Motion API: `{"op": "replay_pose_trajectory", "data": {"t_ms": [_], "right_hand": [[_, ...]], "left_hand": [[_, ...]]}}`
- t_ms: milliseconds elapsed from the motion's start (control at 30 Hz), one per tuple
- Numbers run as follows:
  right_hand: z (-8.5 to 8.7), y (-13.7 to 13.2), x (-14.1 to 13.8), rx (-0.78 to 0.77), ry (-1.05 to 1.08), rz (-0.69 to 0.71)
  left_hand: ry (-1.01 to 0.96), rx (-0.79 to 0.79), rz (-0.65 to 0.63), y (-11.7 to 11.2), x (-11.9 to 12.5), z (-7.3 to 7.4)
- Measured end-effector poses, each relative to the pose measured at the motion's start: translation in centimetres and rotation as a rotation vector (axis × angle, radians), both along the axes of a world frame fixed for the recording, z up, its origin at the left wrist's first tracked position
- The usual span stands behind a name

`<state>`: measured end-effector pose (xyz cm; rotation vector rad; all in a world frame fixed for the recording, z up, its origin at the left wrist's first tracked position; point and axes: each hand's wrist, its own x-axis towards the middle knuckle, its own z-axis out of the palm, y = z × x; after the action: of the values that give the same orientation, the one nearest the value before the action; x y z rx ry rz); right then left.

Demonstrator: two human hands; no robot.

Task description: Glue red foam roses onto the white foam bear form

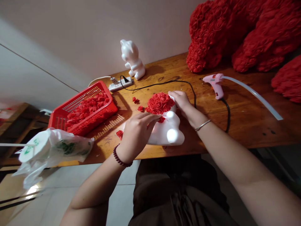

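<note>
So far, only one end of the white polystyrene bear (162, 136) wears its crimson foam roses (160, 103).
It lies near the front edge of the honey-brown wooden table (246, 125), the rest of its body still bare. The left hand (137, 133) rests open on its flank, unclenched, while the right hand (180, 102) grasps the bear just beside the roses. Loose red roses (135, 100) dot the tabletop toward the left edge, more fill a red plastic mesh basket (98, 121) near the back left corner, and a pink hot glue gun (217, 84) lies unheld to the right. A bare white foam bear (131, 59) stands at the back edge; rose-covered red bears (235, 34) crowd the back right corner.
</note>
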<state>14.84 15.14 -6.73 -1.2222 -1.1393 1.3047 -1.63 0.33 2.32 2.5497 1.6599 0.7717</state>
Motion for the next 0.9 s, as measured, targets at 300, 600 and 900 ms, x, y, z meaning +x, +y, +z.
{"op": "replay_pose_trajectory", "data": {"t_ms": [300,600,900], "right_hand": [[-0.4,0.2,0.0,0.089,-0.105,-0.012],[-0.1,0.4,0.3,0.128,-0.172,0.018],[-0.6,0.5,0.2,0.098,-0.145,0.026]], "left_hand": [[-0.006,0.002,0.021,1.0,-0.4,-0.6],[0.219,0.149,0.001,1.2,-0.2,-0.2],[0.280,0.082,-0.086,1.7,-0.4,0.2]]}}
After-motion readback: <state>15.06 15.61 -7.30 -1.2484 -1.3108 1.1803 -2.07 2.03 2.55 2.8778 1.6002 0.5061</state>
